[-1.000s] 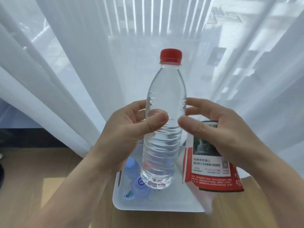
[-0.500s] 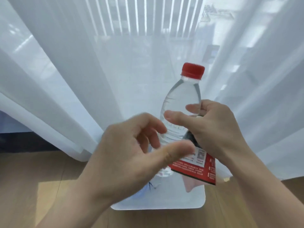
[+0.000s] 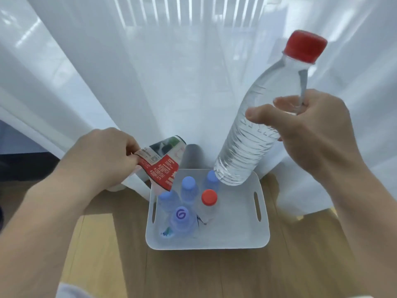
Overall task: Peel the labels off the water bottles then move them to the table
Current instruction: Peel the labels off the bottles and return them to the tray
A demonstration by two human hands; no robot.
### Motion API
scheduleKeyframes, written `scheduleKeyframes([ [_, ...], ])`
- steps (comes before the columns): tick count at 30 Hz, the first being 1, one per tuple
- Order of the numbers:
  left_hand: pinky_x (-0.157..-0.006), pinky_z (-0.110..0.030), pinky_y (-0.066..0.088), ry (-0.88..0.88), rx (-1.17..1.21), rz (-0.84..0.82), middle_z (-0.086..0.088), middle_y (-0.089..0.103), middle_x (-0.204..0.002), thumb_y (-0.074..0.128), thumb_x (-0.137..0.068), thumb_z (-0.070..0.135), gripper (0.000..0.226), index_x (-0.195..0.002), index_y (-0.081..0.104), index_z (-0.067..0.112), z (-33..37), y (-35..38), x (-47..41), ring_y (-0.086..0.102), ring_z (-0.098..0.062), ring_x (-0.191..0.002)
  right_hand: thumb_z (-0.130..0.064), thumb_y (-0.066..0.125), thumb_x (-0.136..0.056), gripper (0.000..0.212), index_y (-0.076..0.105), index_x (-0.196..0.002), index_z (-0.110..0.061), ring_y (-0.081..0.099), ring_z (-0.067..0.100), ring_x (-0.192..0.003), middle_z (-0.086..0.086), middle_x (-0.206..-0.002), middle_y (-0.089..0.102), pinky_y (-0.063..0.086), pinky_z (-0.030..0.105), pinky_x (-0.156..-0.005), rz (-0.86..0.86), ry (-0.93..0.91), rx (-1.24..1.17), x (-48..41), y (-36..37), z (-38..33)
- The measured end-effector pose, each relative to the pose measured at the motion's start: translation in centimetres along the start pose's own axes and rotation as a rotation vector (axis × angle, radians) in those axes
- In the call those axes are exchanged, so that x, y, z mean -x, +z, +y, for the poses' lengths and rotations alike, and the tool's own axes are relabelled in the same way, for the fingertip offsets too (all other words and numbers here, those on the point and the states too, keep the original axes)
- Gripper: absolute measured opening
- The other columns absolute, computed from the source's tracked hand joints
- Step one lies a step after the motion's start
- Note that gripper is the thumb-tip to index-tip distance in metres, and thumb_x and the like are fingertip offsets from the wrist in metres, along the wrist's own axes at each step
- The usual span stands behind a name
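Single head-worn wide-angle view, facing forward and down, close over white tray [image 3: 263, 224]

Bright daylight from behind, diffused through sheer curtain [image 3: 171, 72]; upper frame near blown out, pale and low in contrast. Sun patch on floor [image 3: 94, 237] at left, soft shadows beside tray [image 3: 236, 244]. Slight overall softness. Wide-angle stretch at edges; forearms bulge toward lower corners. Highlights glint on bottle [image 3: 264, 117] ribs.
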State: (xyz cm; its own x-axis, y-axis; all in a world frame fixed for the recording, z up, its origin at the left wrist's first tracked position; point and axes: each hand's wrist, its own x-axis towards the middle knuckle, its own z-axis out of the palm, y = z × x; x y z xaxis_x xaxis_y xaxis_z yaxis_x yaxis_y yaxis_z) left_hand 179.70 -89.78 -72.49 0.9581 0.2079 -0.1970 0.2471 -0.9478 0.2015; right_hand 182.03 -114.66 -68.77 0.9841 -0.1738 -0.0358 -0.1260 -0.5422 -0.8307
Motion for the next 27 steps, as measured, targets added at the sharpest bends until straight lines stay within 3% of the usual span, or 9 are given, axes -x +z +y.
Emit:
scheduleKeyframes([
  [4, -0.065, -0.031, 0.047, -0.051, -0.131, -0.028, -0.001, 0.067, -0.089, 0.055, -0.083, 0.023, 0.015, -0.095, 0.064, 0.022, -1.5, 2.5, -1.6, 0.059, -0.025, -0.082, -0.051, 0.076, -0.048, 0.043, 0.053, -0.078, -0.029, 0.064, 0.017, -0.089, -0.019, -0.082, 0.059, 0.050, 0.037, -0.077, -0.044, -0.019, 0.101, 0.2, 0.2, 0.6],
  [8, -0.064, -0.032, 0.044, -0.038, -0.122, 0.050, -0.006, 0.068, -0.094, 0.053, -0.084, 0.021, 0.012, -0.092, 0.061, 0.018, -0.7, 3.5, -2.3, 0.060, -0.028, -0.083, -0.052, 0.076, -0.045, 0.054, 0.058, -0.088, -0.025, 0.064, 0.019, -0.092, -0.014, -0.087, 0.062, 0.052, 0.042, -0.081, -0.105, -0.006, 0.147, 0.0, 0.6, 1.2],
  [14, -0.071, -0.033, 0.044, -0.025, -0.170, 0.072, -0.009, 0.068, -0.107, 0.051, -0.088, 0.021, 0.022, -0.107, 0.064, 0.022, -0.1, 5.2, -2.8, 0.061, -0.033, -0.095, -0.048, 0.070, -0.043, 0.054, 0.063, -0.091, -0.024, 0.065, 0.015, -0.087, -0.008, -0.088, 0.070, 0.053, 0.039, -0.078, -0.216, -0.037, 0.250, 0.0, 1.3, 2.4],
  [18, -0.089, -0.037, 0.046, -0.030, -0.155, -0.070, -0.006, 0.062, -0.125, 0.049, -0.088, 0.021, 0.036, -0.122, 0.059, 0.029, -0.6, 6.0, -2.9, 0.056, -0.032, -0.111, -0.047, 0.070, -0.043, 0.051, 0.063, -0.088, -0.025, 0.063, 0.015, -0.083, -0.007, -0.084, 0.069, 0.052, 0.038, -0.074, -0.260, -0.034, 0.308, 0.0, 1.4, 3.9],
  [23, -0.093, -0.033, 0.041, 0.005, -0.079, -0.170, -0.005, 0.058, -0.131, 0.045, -0.092, 0.022, 0.034, -0.122, 0.058, 0.030, -0.4, 5.8, -3.1, 0.053, -0.029, -0.116, -0.049, 0.069, -0.039, 0.054, 0.061, -0.088, -0.025, 0.062, 0.014, -0.080, -0.007, -0.084, 0.067, 0.052, 0.037, -0.071, -0.294, -0.011, 0.367, 0.0, 1.7, 5.5],
  [26, -0.092, -0.030, 0.040, 0.104, -0.047, -0.371, -0.005, 0.055, -0.136, 0.046, -0.091, 0.038, 0.027, -0.115, 0.057, 0.036, 0.2, 6.6, -2.8, 0.052, -0.026, -0.115, -0.050, 0.067, -0.038, 0.055, 0.061, -0.088, -0.026, 0.062, 0.013, -0.080, -0.007, -0.084, 0.068, 0.053, 0.036, -0.070, -0.324, -0.003, 0.401, -0.1, 2.0, 6.2],
  [27, -0.097, -0.031, 0.041, 0.122, -0.076, -0.446, -0.004, 0.052, -0.139, 0.048, -0.089, 0.045, 0.037, -0.123, 0.053, 0.033, 0.3, 7.3, -2.7, 0.051, -0.025, -0.119, -0.050, 0.067, -0.038, 0.055, 0.061, -0.088, -0.027, 0.062, 0.013, -0.081, -0.008, -0.084, 0.068, 0.053, 0.036, -0.070, -0.330, -0.003, 0.408, -0.1, 2.0, 6.3],
])
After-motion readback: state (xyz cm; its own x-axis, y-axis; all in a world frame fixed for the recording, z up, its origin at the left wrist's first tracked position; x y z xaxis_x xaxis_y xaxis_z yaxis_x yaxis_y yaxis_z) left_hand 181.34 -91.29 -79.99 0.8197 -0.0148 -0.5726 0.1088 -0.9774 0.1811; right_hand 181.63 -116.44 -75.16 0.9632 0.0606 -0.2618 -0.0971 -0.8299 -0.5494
